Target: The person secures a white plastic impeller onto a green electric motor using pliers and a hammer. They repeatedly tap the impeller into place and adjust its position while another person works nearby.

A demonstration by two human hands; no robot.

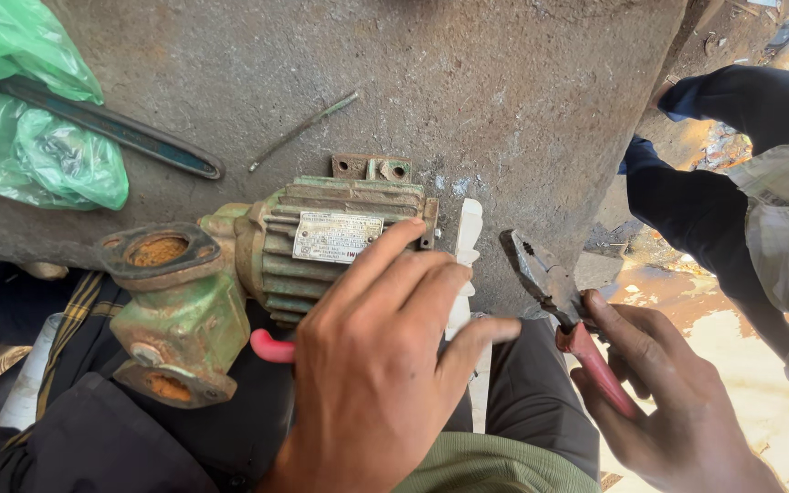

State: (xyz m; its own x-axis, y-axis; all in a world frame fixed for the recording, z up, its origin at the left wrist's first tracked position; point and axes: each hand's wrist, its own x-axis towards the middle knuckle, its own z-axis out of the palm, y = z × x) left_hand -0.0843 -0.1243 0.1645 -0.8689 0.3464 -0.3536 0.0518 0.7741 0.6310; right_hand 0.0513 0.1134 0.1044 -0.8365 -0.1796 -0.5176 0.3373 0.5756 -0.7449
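Observation:
A green, rusty electric pump motor (pixel 267 256) lies on its side at the edge of a concrete slab (pixel 468 100), partly resting on my lap. Its rusted flange ports (pixel 159 251) face left and its white plastic fan (pixel 466 246) faces right. My left hand (pixel 385 365) rests flat on the motor's finned body beside the metal nameplate (pixel 338 236), fingers spread toward the fan. A red handle tip (pixel 271 348) pokes out beneath that hand. My right hand (pixel 668 402) grips red-handled pliers (pixel 559 306), jaws pointing up-left near the fan.
A green plastic bag (pixel 34 119) and a long dark flat tool (pixel 111 128) lie on the slab at upper left. A thin metal rod (pixel 303 131) lies near the middle. Another person's dark-trousered legs (pixel 714 164) stand at the right.

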